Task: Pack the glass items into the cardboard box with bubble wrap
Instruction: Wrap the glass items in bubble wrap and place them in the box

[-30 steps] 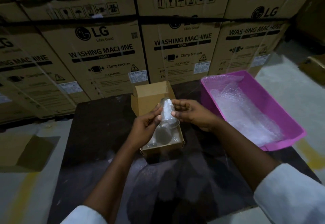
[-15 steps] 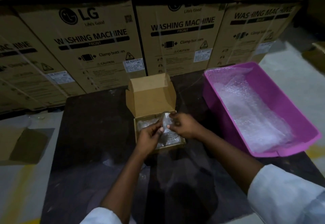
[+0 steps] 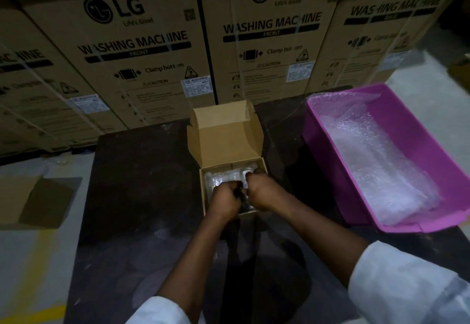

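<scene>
While I watch remotely, left hand (image 3: 225, 200) and right hand (image 3: 259, 191) reach into cardboard box (image 3: 223, 133), fingers curled on wrapped glass (image 3: 243, 196) (dim) | cartons (image 3: 142, 51) read "LG WASHING MACHINE FRONT", "Clamp bottom" | bubble wrap (image 3: 376, 166) fills pink bin (image 3: 328, 168)

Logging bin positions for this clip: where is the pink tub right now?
In the head view the pink tub sits on the dark table's right side, just right of the open cardboard box, with bubble wrap inside.
</scene>
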The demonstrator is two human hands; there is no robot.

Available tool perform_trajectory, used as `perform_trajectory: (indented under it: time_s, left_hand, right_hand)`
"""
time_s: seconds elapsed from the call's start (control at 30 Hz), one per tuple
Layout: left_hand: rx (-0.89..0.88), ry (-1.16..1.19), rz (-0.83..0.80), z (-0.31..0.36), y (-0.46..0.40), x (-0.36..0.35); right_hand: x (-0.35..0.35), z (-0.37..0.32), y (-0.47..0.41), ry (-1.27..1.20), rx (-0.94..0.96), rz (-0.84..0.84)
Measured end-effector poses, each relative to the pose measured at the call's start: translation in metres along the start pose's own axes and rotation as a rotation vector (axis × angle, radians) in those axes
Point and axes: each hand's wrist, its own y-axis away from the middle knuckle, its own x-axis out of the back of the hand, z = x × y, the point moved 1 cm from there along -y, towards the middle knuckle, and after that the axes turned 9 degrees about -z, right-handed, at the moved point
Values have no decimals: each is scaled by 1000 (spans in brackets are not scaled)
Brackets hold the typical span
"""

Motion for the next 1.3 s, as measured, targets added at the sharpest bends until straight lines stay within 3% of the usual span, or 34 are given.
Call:
perform_trajectory:
  time_s: [0.17,0.23,0.4,0.53,0.63,0.77,0.93,1.1,1.3]
  left_hand:
    - [11,-59,-17,4,-1,5]
    - [-9,-68,53,17,5,16]
    - [-151,90,389,63,31,72]
    - [-296,217,500,93,58,95]
    - [-408,242,390,120,68,75]
    - [-538,85,249,145,65,25]
    - [-515,-6,206,168,52,-9]
    - [-583,-239,215,223,12,-35]
    - [-514,-490,50,264,-72,-81]
  right_hand:
    - [0,0,0,60,21,23]
    - [11,0,5,56,27,68]
    - [86,14,49,-218,145,433]
    - [123,28,101,-506,297,660]
    - [110,28,123,-497,336,637]
    - [81,44,136,-333,373,669]
    - [90,110,163,-266,175,821]
    - [124,180,157,-194,72,941]
    - [157,248,117,-171,-81,867]
